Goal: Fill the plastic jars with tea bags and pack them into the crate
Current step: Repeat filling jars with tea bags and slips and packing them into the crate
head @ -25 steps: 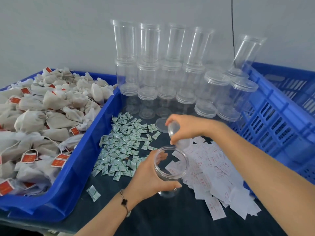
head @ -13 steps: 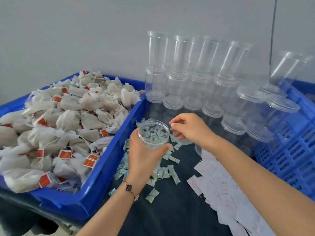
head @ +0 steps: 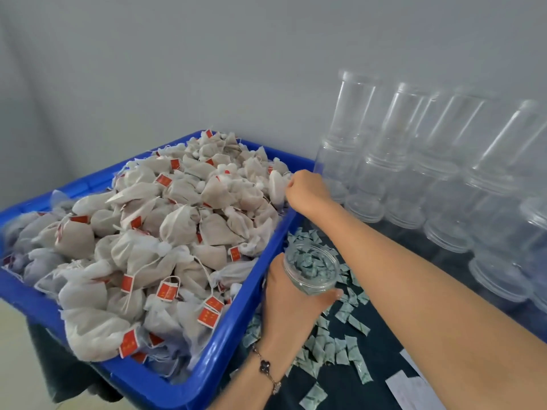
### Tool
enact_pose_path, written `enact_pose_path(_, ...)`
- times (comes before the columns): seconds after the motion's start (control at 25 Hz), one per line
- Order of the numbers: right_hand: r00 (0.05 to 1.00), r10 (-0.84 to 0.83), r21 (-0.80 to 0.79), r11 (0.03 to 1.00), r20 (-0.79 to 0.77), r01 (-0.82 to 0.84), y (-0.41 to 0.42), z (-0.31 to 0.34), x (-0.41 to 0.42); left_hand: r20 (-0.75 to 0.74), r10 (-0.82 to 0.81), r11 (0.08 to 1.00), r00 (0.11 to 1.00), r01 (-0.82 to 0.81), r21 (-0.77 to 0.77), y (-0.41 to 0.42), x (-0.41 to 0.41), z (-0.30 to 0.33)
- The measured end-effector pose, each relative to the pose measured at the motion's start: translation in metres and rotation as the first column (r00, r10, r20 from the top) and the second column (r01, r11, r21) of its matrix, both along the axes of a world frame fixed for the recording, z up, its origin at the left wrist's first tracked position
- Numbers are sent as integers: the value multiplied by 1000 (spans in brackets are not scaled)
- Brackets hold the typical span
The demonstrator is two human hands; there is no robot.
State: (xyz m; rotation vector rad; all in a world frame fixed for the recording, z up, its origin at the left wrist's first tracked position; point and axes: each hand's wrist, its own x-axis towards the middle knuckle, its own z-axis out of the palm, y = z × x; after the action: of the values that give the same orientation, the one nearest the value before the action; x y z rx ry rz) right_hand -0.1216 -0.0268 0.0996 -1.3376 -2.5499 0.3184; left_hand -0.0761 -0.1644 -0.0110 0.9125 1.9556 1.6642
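Note:
My left hand [head: 291, 300] grips an open clear plastic jar [head: 311, 269] just right of the blue bin [head: 236, 321]. The green sachets on the table show through the jar's clear walls. The bin is heaped with white tea bags [head: 177, 226] bearing red tags. My right hand [head: 307, 190] reaches across to the bin's right edge. Its fingers are curled at a tea bag [head: 276, 184] there and seem to pinch it. No crate is in view.
Rows of stacked empty clear jars [head: 384, 173] stand along the wall at the right, some lidded. Small green sachets [head: 334, 344] lie scattered on the dark table [head: 370, 395]. White paper slips [head: 414, 386] lie at the lower right.
The view has swung left. My left hand carried the open jar over beside the bin. My right hand left the jars' area and reached to the tea bags at the bin's right edge.

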Motion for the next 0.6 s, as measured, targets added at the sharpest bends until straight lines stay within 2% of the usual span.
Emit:
enact_pose_path(0.08,998,-24,9,1000,-62,25,5,-7,-11,-28,2,1000,1000,-2,-17,4,-1,-2)
enact_pose_path(0.16,958,172,33,985,-228,-169,7,-12,-21,-38,12,1000,999,-12,-2,6,-4,-3)
enact_pose_path(0.2,917,322,17,945,-236,-327,6,-12,-23,-39,17,1000,999,-17,2,7,-4,-4)
enact_pose_path(0.28,842,538,-19,842,-29,-539,3,-14,-30,-48,5,1000,999,-5,1,9,-5,-6)
enact_pose_path(0.32,823,563,11,825,77,-565,3,-16,-31,-45,-12,1000,999,12,1,10,-6,-6)
enact_pose_path(0.36,830,545,73,829,114,-554,4,-17,-31,-37,-34,999,999,34,8,11,-6,-5)
enact_pose_path(0.48,855,518,159,844,7,-512,3,-12,-23,-28,-40,999,999,41,20,9,-6,-6)
enact_pose_path(0.56,871,481,95,876,-103,-473,1,-1,-15,-28,-13,1000,1000,14,28,5,-4,-5)
enact_pose_path(0.6,884,413,-4,906,-218,-424,-1,4,-10,-22,-5,999,1000,5,43,2,-2,-4)
